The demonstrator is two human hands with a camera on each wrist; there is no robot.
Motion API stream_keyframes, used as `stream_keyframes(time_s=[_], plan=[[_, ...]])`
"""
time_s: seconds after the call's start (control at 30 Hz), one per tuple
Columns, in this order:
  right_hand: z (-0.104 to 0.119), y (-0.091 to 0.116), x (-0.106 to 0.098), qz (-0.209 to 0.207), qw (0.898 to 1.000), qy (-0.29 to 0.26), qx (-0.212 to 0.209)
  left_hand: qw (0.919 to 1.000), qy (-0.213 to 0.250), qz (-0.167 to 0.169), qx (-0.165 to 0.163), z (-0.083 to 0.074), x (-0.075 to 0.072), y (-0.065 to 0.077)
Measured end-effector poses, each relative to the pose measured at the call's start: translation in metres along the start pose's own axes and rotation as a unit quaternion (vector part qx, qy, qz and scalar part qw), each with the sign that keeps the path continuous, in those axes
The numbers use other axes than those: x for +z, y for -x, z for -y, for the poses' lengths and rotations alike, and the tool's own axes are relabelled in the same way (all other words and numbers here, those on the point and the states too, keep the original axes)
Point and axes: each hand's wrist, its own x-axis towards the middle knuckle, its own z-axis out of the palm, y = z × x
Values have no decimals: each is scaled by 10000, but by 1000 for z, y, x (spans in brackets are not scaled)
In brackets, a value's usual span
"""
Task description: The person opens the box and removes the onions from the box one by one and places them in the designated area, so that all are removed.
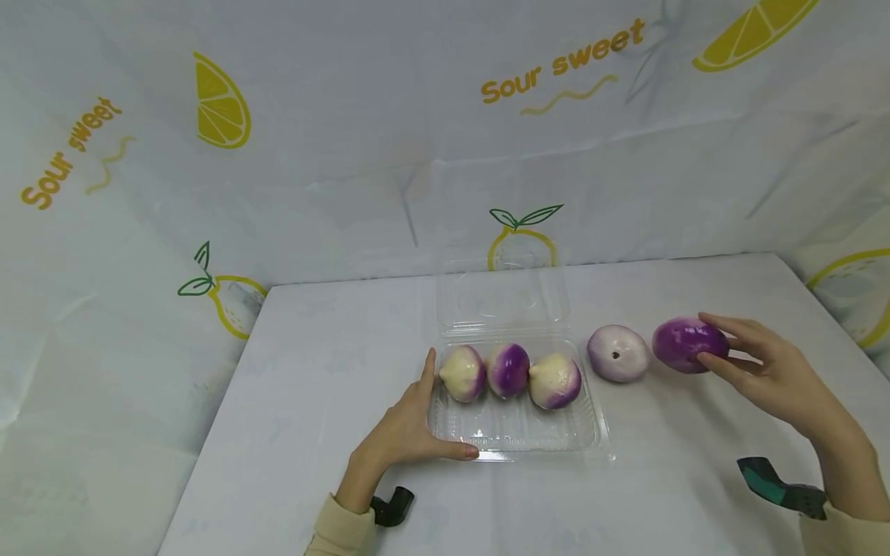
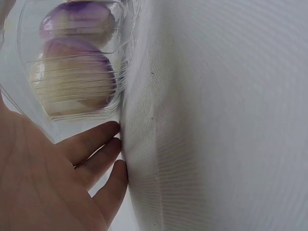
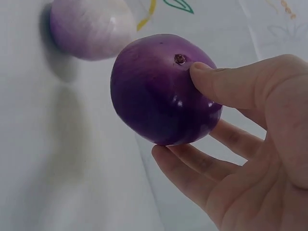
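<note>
In the head view my right hand (image 1: pixel 782 378) holds a deep purple turnip (image 1: pixel 688 345) between thumb and fingers, above the table at the right. The right wrist view shows this turnip (image 3: pixel 163 96) with its small brown stem scar near the thumb. A paler turnip (image 1: pixel 617 354) sits on the table just left of it. Three purple-and-white turnips stand in a row inside a clear plastic clamshell box (image 1: pixel 487 439), the middle one (image 1: pixel 508 371) mostly purple. My left hand (image 1: pixel 406 428) rests at the box's front left corner, its fingers extended along the side and its thumb along the front rim.
The box's transparent lid (image 1: pixel 502 297) lies folded back behind it. A white cloth covers the table (image 1: pixel 313 386), and a lemon-print sheet (image 1: pixel 334 139) hangs behind. Dark wrist straps (image 1: pixel 392 506) are on both arms.
</note>
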Motion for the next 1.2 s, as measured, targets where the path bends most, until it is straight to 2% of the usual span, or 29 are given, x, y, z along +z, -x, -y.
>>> stream_keyframes(time_s=[0.6,0.8,1.03,1.2], plan=[[-23,6,10,318,9994,118,39,10000,-74,12,-1,0,0,0],[-24,4,15,364,9990,200,184,10000,-75,18,-20,0,0,0],[-18,-2,23,343,9955,682,566,10000,-31,23,-32,0,-1,0],[-19,-3,26,305,9956,746,471,10000,-22,24,-49,1,0,0]])
